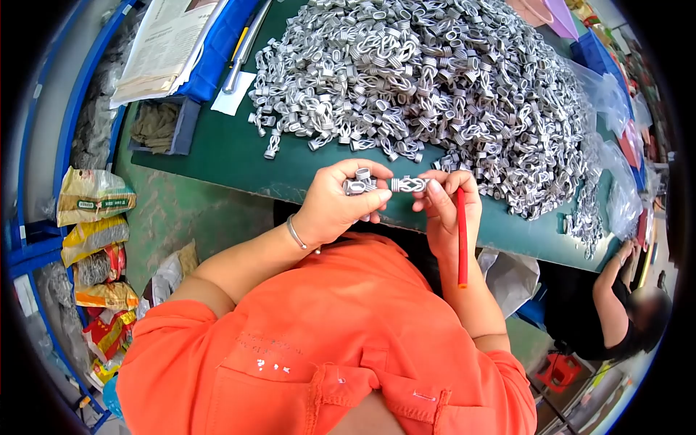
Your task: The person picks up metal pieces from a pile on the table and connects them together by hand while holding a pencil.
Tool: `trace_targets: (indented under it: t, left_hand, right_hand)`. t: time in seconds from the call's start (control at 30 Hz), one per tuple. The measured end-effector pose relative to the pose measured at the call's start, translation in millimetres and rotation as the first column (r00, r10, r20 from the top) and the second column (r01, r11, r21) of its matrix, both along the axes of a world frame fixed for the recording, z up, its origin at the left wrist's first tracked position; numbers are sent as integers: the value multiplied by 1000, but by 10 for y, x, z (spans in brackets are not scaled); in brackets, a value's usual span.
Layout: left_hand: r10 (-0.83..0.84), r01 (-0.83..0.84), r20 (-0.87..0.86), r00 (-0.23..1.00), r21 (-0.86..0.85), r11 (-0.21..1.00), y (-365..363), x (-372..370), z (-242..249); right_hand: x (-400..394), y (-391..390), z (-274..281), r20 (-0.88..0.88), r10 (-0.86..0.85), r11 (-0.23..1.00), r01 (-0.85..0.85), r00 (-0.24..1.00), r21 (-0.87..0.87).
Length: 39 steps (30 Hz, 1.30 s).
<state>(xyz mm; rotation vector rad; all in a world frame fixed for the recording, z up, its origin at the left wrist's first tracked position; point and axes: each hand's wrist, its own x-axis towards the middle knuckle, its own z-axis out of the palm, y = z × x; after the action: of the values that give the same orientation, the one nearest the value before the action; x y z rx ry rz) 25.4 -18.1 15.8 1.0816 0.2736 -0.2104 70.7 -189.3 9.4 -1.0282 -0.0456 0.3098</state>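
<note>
My left hand is closed around a few small silver metal parts with ribbed collars and open loops. One such part, a looped metal fitting, lies between both hands, pinched by the fingertips of my right hand. A red rod is also tucked in the right hand and hangs down past the palm. Both hands are just over the near table edge. Beyond them spreads a large heap of the same metal fittings.
The heap covers much of the green table. At the left are papers on a blue bin, a grey box and a metal-tipped tool. Plastic bags lie to the right, near another person. Bagged goods fill the left shelf.
</note>
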Motion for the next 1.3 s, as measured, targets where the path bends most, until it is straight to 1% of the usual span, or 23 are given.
trace_targets:
  t: [0.17,0.23,0.3,0.37,0.43,0.5,0.57,0.6,0.63,0.67,0.7,0.73,0.77,0.83,0.87,0.9,0.97,1.0,1.03,1.13,1.23,1.27,1.3]
  left_hand:
    - [-69,54,86,994,168,984,27,-37,48]
    - [-96,-13,335,937,308,951,14,-46,45]
    - [-134,-29,391,910,384,923,31,-23,20]
    - [-182,-149,557,810,496,855,22,-2,-33]
    - [-172,-115,520,837,475,872,13,-25,-10]
    - [-166,-83,484,859,453,888,17,-51,46]
    - [-94,72,118,989,180,981,39,-73,111]
    - [-101,98,74,992,39,994,65,-70,56]
    - [-105,102,79,991,40,994,49,-61,20]
    - [-33,36,24,999,-182,983,20,-50,-8]
    - [26,-42,-46,999,-390,920,8,-41,-33]
    - [-2,-20,-39,999,-551,834,23,-39,-54]
    - [-12,-2,-20,1000,-596,803,34,-32,-165]
    - [-86,33,-16,996,-841,540,61,3,-191]
    - [-57,-118,-201,978,-754,646,39,3,-91]
    - [-69,-68,-129,989,-822,565,42,10,-37]
    - [-30,-43,-89,996,-718,694,31,46,73]
    - [-35,-49,-102,994,-718,694,55,15,148]
    - [-93,95,47,995,-774,626,118,25,58]
    - [-18,-57,-110,994,-638,768,48,85,209]
    - [28,-157,-198,980,-673,723,59,106,125]
    - [-15,-90,-128,992,-774,627,63,99,165]
    - [-33,-49,-91,995,-769,637,41,107,178]
  right_hand:
    - [-49,3,-170,-166,157,980,-132,973,149]
    - [-87,8,-241,-222,227,960,-181,948,212]
    - [-107,23,-274,-120,260,939,-223,958,261]
    - [-107,36,-252,-52,230,951,-213,972,224]
    - [-96,30,-223,19,198,962,-198,980,188]
    - [-74,19,-191,280,102,994,-107,955,3]
    - [-64,25,-112,515,67,988,14,854,-152]
    - [-55,34,-56,614,80,976,64,785,-210]
    - [-50,48,0,702,101,958,121,705,-260]
    - [-58,96,36,742,85,952,167,665,-258]
    - [-58,121,64,788,124,935,196,603,-297]
    - [-41,171,65,822,186,931,171,538,-322]
    - [-6,241,65,850,243,926,150,467,-347]
    - [76,403,126,833,452,838,169,319,-519]
    - [89,431,133,807,523,785,215,273,-581]
    - [105,449,134,770,594,723,265,232,-638]
    - [163,547,61,845,503,816,224,181,-533]
    - [176,585,49,868,467,841,218,172,-495]
    - [179,614,47,889,429,865,210,162,-456]
    - [186,667,29,903,383,861,278,196,-426]
    - [190,697,33,920,232,834,422,316,-355]
    - [213,691,47,929,177,837,446,327,-316]
    - [239,672,60,934,122,838,470,335,-278]
